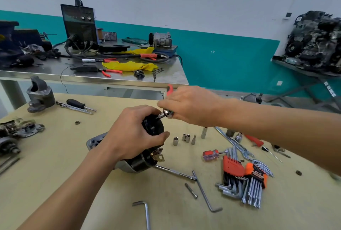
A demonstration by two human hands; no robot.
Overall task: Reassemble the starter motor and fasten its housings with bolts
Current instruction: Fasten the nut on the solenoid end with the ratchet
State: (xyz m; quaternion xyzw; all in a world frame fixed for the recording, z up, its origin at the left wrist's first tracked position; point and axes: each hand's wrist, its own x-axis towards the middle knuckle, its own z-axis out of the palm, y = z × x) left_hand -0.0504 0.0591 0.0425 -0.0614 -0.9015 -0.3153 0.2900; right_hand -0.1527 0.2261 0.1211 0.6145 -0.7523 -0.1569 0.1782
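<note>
A bent hex key (145, 211) lay at the bottom edge of the frame on the pale surface (73, 183). Just below centre sat the starter motor (156, 128), black end cap tilted up and lower body resting on the surface. The left hand (132, 133) gripped it, fingers and thumb curled round the barrel. The right hand (191, 106) held a red-handled driver (167, 113), fingers closed on it and its chrome tip at the cap's rim. The motor looked heavy, rigid and apt to roll. The barrel seemed the safest hold, clear of the brass terminal (160, 157). Loose sockets (186, 138) stood just right.
</note>
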